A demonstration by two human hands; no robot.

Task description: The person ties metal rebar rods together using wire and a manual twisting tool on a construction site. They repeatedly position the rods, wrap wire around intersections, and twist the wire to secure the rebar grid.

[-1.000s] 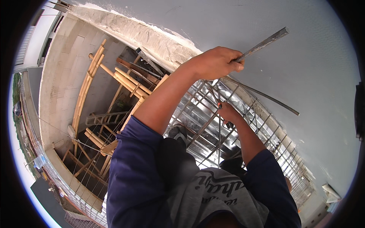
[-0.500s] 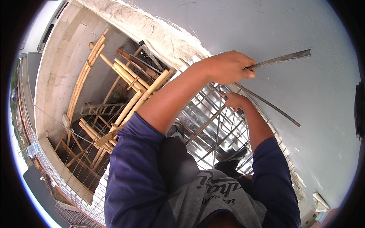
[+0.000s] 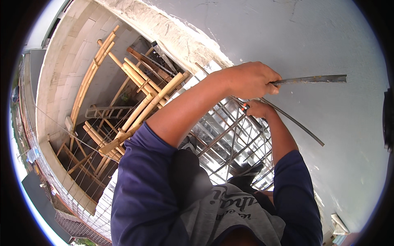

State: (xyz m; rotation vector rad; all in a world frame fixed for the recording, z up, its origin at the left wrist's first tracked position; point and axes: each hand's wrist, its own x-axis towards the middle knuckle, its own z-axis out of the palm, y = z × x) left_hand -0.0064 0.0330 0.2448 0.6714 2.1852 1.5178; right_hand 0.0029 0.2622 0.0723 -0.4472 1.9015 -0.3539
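My left hand [image 3: 256, 80] is closed around one end of a dark metal bar [image 3: 316, 79], which sticks out to the right in front of the grey wall. Just below it, my right hand [image 3: 261, 109] is wrapped around a tool with an orange-and-black handle [image 3: 245, 107]; its working end is hidden by my hands and the bars. A thin dark rod [image 3: 295, 122] slants down to the right past my right hand. Beneath both hands lies a grid of steel reinforcing bars [image 3: 232, 153] over shiny metal sheeting [image 3: 215, 145].
A smooth grey wall [image 3: 344, 164] rises close on the right, with a rough mortar edge [image 3: 176, 35] along its far left. To the left, bamboo scaffold poles [image 3: 137, 117] stand over a deep opening bordered by a pale block wall [image 3: 61, 82]. A wooden ladder [image 3: 108, 112] lies lower inside.
My left hand has shifted slightly right and down, and the metal bar has swung closer to level. My right hand stays by the rods, its grip on the tool unchanged.
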